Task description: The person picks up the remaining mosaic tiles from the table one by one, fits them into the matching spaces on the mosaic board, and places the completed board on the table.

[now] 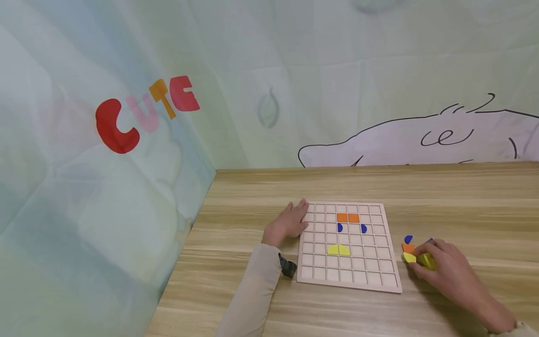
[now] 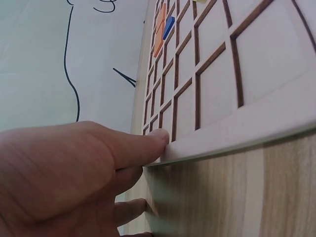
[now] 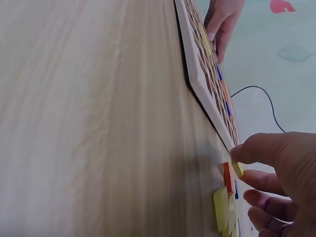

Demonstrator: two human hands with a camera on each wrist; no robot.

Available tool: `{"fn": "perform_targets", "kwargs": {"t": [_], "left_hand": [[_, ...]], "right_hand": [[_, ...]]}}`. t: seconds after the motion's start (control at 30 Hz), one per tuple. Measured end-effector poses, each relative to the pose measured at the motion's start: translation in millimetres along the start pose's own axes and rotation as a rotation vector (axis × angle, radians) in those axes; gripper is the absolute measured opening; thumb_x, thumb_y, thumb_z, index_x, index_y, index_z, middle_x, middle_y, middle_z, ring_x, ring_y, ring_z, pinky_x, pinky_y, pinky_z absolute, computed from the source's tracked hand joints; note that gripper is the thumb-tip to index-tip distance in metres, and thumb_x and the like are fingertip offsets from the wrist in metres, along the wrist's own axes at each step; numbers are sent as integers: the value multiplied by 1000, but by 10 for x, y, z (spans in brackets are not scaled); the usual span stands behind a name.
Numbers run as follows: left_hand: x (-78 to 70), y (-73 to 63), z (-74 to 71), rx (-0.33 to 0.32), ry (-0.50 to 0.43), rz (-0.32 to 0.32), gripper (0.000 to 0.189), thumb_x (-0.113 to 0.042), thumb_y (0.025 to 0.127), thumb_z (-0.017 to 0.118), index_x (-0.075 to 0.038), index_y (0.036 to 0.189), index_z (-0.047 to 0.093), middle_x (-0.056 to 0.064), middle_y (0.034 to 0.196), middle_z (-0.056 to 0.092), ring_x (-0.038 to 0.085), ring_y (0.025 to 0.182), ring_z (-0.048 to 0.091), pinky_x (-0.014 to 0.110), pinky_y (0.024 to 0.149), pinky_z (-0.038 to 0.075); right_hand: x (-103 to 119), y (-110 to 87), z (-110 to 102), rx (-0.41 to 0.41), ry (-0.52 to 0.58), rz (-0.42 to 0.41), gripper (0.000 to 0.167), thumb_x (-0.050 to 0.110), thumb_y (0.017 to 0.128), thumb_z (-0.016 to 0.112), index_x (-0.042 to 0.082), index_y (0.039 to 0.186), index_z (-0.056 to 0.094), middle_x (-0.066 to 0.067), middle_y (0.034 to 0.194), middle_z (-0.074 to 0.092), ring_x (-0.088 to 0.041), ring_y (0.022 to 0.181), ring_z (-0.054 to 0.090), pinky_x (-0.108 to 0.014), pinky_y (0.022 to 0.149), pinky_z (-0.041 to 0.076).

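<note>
A wooden grid board [image 1: 320, 274] lies on the table. Two orange squares [image 1: 353, 218], two blue half-round pieces [image 1: 364, 229] and two yellow rounded pieces [image 1: 344, 250] sit in its cells. At the board's upper left edge is my left hand [image 1: 287, 223], its thumb resting on the rim in the left wrist view. To the right of the board, my right hand [image 1: 448, 269] pinches a small yellow piece [image 3: 238, 169] between thumb and index finger. Beside it are an orange piece [image 3: 228, 177] and stacked yellow pieces [image 3: 222, 210], partly hidden by the hand in the head view.
A loose blue piece [image 1: 408, 239] lies behind the orange one. Another blue piece [image 1: 430, 240] shows just past the right fingers. The wood-grain table [image 1: 252, 187] meets a printed cloth wall [image 1: 252, 93] at the back and left.
</note>
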State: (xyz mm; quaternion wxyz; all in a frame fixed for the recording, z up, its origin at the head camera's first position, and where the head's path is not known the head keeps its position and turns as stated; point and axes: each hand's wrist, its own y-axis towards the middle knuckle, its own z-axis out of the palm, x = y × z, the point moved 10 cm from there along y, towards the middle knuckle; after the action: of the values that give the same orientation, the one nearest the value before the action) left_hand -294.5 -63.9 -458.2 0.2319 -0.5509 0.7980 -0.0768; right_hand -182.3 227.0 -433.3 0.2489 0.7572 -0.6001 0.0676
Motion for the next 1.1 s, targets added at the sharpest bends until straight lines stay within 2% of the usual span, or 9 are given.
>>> {"fn": "perform_targets", "kwargs": {"t": [0.13,0.23,0.37,0.57,0.77,1.1], "left_hand": [[7,7,1,-4,-6,-5,59,-25,103,40,-10,154,14,1,162,5,28,149,4,39,123,8],[8,2,-1,-6,-10,-7,59,-26,103,40,-11,154,14,0,162,4,27,149,3,38,123,7],[6,-1,3,-11,-11,-7,59,-26,103,40,-11,154,14,0,162,4,26,149,3,38,123,7],[16,-2,19,-13,-16,-15,59,-26,103,40,-12,154,15,0,162,5,28,149,4,39,123,9],[35,2,20,-16,-19,-19,59,-26,103,40,-12,154,15,0,162,5,29,149,4,40,123,10],[32,-12,10,-13,-33,-28,59,-26,103,40,-13,154,14,-1,162,5,30,149,3,41,122,11]], "right_hand": [[70,63,-7,-21,27,-7,26,17,65,85,11,83,67,-10,94,64,-28,84,57,-41,71,45],[150,108,-22,-51,47,-38,26,16,65,85,10,84,68,-8,91,64,-28,85,58,-45,72,47],[253,156,-19,-74,75,-67,25,15,65,84,10,84,68,-4,88,63,-25,84,57,-40,70,45],[369,206,34,-78,106,-81,24,15,67,84,12,86,68,-3,89,64,-25,84,57,-42,73,43],[507,251,51,-112,123,-122,24,14,67,83,13,85,68,-2,91,66,-23,84,57,-39,72,43],[650,367,164,4,142,-53,21,16,74,80,11,90,67,-10,100,64,-37,101,57,-53,85,46]]}}
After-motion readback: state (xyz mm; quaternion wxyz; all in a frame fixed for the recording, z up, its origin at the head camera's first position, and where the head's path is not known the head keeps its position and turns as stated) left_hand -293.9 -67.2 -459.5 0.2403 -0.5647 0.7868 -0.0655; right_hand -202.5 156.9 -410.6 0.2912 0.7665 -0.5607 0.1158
